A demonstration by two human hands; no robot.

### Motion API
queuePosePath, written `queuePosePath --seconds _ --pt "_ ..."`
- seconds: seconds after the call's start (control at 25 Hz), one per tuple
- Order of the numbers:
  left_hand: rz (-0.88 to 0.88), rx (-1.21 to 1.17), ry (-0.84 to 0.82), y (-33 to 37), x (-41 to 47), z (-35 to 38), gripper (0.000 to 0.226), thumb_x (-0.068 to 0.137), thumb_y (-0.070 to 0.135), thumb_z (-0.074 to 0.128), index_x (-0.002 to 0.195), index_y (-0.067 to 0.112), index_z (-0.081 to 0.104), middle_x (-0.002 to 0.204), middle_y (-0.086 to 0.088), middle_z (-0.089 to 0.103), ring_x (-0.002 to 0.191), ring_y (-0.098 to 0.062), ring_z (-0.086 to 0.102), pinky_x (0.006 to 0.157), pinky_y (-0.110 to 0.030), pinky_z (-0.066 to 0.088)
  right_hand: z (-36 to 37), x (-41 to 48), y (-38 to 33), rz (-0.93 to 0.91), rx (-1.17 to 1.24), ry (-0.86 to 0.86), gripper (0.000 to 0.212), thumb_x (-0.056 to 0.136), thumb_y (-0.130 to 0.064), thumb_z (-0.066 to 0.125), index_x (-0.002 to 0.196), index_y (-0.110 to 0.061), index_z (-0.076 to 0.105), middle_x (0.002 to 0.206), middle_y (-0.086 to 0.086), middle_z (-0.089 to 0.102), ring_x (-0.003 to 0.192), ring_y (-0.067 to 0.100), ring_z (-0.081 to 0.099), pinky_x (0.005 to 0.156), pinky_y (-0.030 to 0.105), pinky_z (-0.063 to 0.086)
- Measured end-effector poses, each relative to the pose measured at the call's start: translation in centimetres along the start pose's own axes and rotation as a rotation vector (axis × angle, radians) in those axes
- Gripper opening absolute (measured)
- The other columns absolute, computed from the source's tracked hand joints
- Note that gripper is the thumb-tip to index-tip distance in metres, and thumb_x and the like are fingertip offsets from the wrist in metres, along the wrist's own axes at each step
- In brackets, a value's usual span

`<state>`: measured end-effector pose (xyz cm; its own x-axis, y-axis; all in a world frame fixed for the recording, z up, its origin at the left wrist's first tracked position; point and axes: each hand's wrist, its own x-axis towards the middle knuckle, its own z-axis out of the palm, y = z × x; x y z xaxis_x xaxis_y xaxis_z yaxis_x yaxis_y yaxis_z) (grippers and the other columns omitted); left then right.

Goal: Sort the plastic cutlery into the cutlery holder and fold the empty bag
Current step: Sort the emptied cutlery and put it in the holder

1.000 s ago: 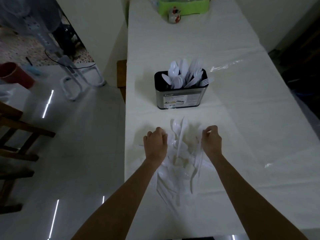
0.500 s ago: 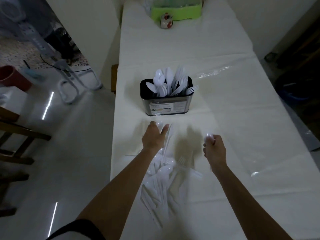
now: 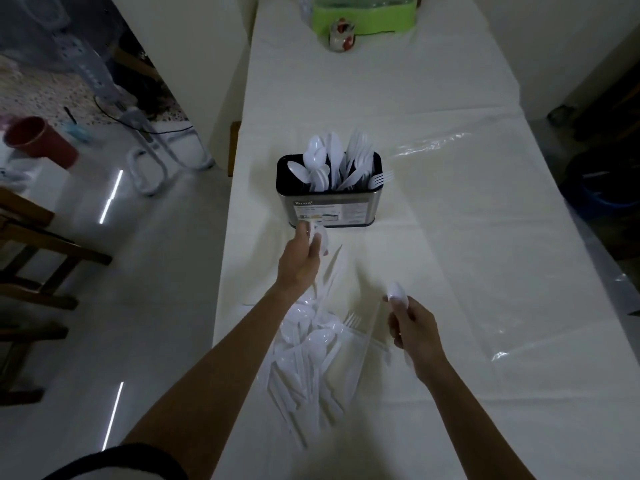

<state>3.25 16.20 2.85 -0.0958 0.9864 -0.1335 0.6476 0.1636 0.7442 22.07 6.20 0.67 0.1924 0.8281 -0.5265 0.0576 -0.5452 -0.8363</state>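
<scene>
On a white table (image 3: 450,237), the left hand (image 3: 299,261) grips a spoon (image 3: 320,237) just before the cutlery holder (image 3: 329,206); the right hand (image 3: 414,327) clutches another spoon (image 3: 396,292) beside the bagged cutlery pile (image 3: 311,358).

Left hand (image 3: 300,262) lifted from cutlery pile (image 3: 313,355), now just before cutlery holder (image 3: 329,202), gripping spoon. Right hand (image 3: 414,329) drew back right of pile, spoon (image 3: 398,293) in grip.

The cutlery holder (image 3: 330,199) is being kept at the middle of the table (image 3: 450,237), with cutlery standing in it. Nearer, a pile of loose cutlery (image 3: 311,358) is lying between the left hand (image 3: 299,261) and the right hand (image 3: 414,327). At the far end, a tray (image 3: 363,15) is sitting behind a small jar (image 3: 341,34).
</scene>
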Motion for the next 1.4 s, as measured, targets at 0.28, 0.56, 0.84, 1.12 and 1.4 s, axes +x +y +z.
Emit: queuePosePath --seconds 0.28,0.56,0.84,1.12,1.4 --pt "-0.360 -0.607 -0.013 2.8 -4.5 -1.5 0.013 0.096 0.013 0.041 0.090 0.009 0.052 0.070 -0.003 0.047 0.057 -0.009 0.043 0.055 -0.021 0.039 2.2 -1.1 -3.2 0.022 0.104 -0.269 0.029 0.101 -0.021 0.039 0.105 -0.009 0.065 0.095 0.010 0.071 0.083 0.022 0.070 0.076 0.027 0.055" --pt "-0.277 -0.349 -0.132 1.7 -8.5 -0.5 0.014 0.095 0.017 0.047 0.101 0.005 0.049 0.097 -0.015 0.054 0.084 -0.020 0.053 0.071 -0.027 0.042 4.2 -3.6 -3.7 0.064 0.103 -0.371 0.035 0.102 -0.034 0.033 0.100 -0.007 0.057 0.058 -0.001 0.055 0.042 0.009 0.046 0.045 0.019 0.039" --pt "-0.430 -0.624 -0.137 2.7 -10.3 -1.8 0.022 0.099 0.025 0.035 0.084 0.021 0.051 0.076 0.004 0.040 0.065 -0.009 0.037 0.055 -0.021 0.032 2.8 -4.8 -2.8 0.105 0.160 -0.431 0.024 0.100 -0.027 0.042 0.102 -0.009 0.058 0.055 -0.008 0.035 0.045 0.005 0.030 0.044 0.017 0.026" --pt "-0.293 -0.493 -0.095 3.0 -10.9 -1.6 0.003 0.082 0.004 0.064 0.082 0.007 0.066 0.068 0.000 0.064 0.053 -0.003 0.058 0.057 -0.014 0.045 1.9 -6.2 -2.6 0.190 0.234 -0.591 0.031 0.100 -0.018 0.036 0.106 -0.003 0.062 0.091 0.011 0.071 0.073 0.025 0.069 0.068 0.031 0.056" --pt "-0.051 -0.345 -0.348 2.9 -10.4 -1.9 0.031 0.076 -0.001 0.067 0.100 0.019 0.064 0.075 0.004 0.061 0.055 -0.009 0.062 0.052 -0.016 0.046 0.6 -6.6 -2.7 0.235 0.248 -0.673 0.032 0.093 -0.028 0.034 0.082 -0.011 0.059 0.052 -0.001 0.035 0.039 0.009 0.023 0.041 0.021 0.017"
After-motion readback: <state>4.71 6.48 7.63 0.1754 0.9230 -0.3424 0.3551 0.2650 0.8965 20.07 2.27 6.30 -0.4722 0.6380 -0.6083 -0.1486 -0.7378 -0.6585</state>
